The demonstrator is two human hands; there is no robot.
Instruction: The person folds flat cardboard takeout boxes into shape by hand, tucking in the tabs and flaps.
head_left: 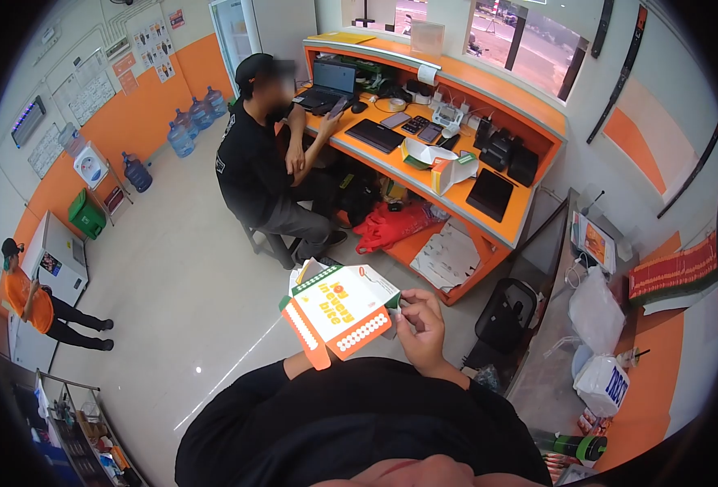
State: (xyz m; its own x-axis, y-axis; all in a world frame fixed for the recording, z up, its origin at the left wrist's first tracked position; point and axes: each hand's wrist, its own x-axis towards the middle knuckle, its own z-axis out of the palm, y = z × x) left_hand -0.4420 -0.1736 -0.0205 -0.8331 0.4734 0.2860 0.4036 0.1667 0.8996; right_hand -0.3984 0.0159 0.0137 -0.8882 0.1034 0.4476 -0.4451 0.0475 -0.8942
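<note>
In front of my chest is a partly folded cardboard food box (339, 302), white with an orange and green edge and the words "joy in every bite". Its flaps stick out, and an orange tab hangs toward me. My right hand (421, 329) is closed on the box's right edge, thumb and fingers pinching a flap there. Under the box's near left side goes my left hand (297, 365); only the wrist shows, and the box hides its fingers.
Ahead, a seated person in black (257, 154) holds a phone beside an orange counter (456, 203) with a laptop (332, 81) and open cartons (454, 172). A red bag (391, 227) lies beneath. A steel table (550, 325) stands right; another person in orange (25, 296) stands far left.
</note>
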